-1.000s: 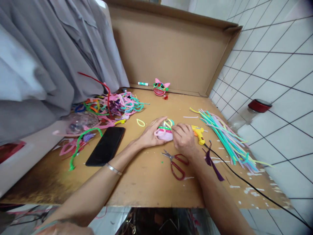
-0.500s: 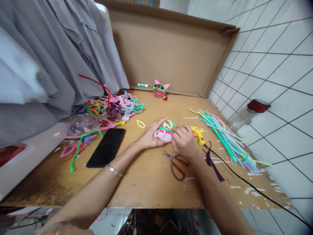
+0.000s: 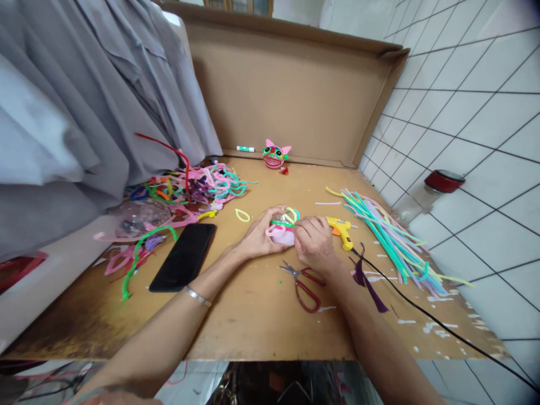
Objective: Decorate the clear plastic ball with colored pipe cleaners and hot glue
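Near the center of the frame, the left hand (image 3: 260, 232) grasps the side of a small clear-and-lilac craft piece (image 3: 282, 232) wrapped with green, pink and yellow fuzzy strips. The right hand (image 3: 313, 241) has its fingers bent in against the piece's right side, hiding part of it; whether they pinch anything cannot be told. Just right of that hand lies a yellow glue gun (image 3: 342, 232), its black cord (image 3: 426, 316) running to the lower right corner. Red-handled scissors (image 3: 304, 286) lie open below the hands, partly behind the right forearm, with a purple tassel (image 3: 368, 284) to their right. A yellow loop (image 3: 242, 215) sits left of the piece, and a black phone (image 3: 183, 257) lies at lower left, beside a tangle of colored pipe cleaners (image 3: 206, 183). Straight pipe cleaners (image 3: 386, 239) fill the table's (image 3: 270, 326) right side. At the back are a pink-eared face ornament (image 3: 274, 155) and a white-and-green tube (image 3: 245, 149), whose print is too small to read.
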A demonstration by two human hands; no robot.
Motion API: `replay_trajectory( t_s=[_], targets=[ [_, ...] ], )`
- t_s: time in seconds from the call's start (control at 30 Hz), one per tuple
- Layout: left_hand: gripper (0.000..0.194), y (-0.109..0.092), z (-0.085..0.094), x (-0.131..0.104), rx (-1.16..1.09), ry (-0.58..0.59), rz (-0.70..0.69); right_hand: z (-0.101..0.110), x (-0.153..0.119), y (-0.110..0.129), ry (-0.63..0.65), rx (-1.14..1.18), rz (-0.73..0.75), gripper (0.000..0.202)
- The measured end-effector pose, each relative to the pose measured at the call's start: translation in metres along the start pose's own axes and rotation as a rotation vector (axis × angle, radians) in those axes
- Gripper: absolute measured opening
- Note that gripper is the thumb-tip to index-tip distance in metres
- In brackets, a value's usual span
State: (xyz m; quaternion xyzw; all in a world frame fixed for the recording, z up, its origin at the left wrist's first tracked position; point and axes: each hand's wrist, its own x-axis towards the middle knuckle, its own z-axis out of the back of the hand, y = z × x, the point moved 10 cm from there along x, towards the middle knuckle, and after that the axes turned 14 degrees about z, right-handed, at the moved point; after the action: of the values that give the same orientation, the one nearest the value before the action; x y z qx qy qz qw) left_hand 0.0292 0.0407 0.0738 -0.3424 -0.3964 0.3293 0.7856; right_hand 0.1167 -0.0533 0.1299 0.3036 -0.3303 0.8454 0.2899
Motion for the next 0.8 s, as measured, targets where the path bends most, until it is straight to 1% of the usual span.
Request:
replay_trajectory(
  t_s=[0.17,0.4,0.57,0.8],
  targets=[
    [0.076,-0.001,0.0,-0.001,-0.002,0.01,-0.018,-0.002,-0.003,-0.002,-0.011,0.036,-0.042,0.018],
    [0.073,-0.012,0.0,-0.001,0.071,0.01,-0.091,-0.004,-0.006,-0.011,-0.003,0.136,-0.146,0.019],
    [0.072,-0.019,0.0,-0.002,0.126,0.013,-0.135,-0.008,-0.007,-0.013,0.001,0.235,-0.152,0.021],
    [0.073,-0.018,-0.001,-0.001,0.141,0.023,-0.134,-0.011,-0.009,-0.014,0.001,0.247,-0.172,0.022]
  ],
)
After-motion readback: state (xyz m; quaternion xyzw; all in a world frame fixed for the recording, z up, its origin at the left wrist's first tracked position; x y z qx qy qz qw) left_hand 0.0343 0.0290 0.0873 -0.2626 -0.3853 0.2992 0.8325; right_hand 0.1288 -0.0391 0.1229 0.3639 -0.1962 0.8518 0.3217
